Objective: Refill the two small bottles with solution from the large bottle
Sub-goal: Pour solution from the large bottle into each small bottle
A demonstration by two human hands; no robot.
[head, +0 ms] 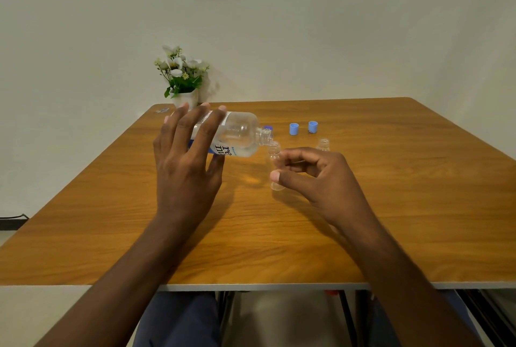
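Observation:
My left hand [187,156] grips the large clear bottle [240,134], tipped on its side with its open neck pointing right. That neck sits just over the mouth of a small clear bottle [275,156], which my right hand [321,176] pinches between thumb and fingers, its base on the wooden table [391,207]. The second small bottle [323,145] stands uncapped just behind my right hand. Some clear liquid lies along the lower side of the large bottle.
Two light blue small caps [294,128] [313,126] sit open side up beyond the bottles. A darker blue cap [268,126] peeks out behind the large bottle's neck. A white pot of flowers [183,78] stands at the back left corner against the wall.

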